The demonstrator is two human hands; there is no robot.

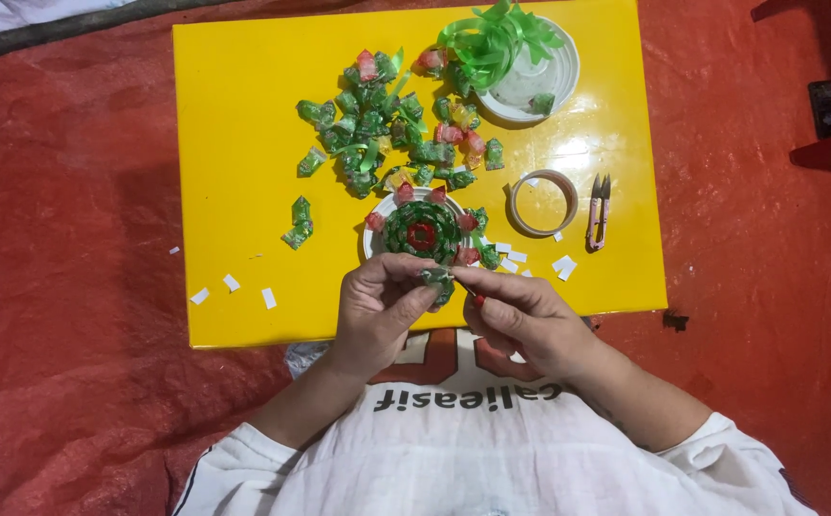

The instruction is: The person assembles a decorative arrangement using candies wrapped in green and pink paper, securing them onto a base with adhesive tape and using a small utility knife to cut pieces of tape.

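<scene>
- Yellow table [243, 191] sits on a red tarp [71, 334]; the person is seated at its 6 o'clock edge.
- Left hand [377, 301]: fingers curled, pinching a green folded piece [437, 279] at the table's near edge.
- Right hand [520, 315]: fingertips pressed together on the same piece from 3 o'clock.
- Rosette [422, 232] of green and red pieces lies on a white disc, just at 12 o'clock of the hands.
- Pile of pieces [387, 129] lies at 12 o'clock of the rosette.
- Lid [554, 81] with green ribbon [492, 43] at 1 o'clock.
- Tape roll [543, 203] and snips [598, 212] at 3 o'clock of the rosette, close together.
- White tape bits [232, 283] are scattered along the near edge.
</scene>
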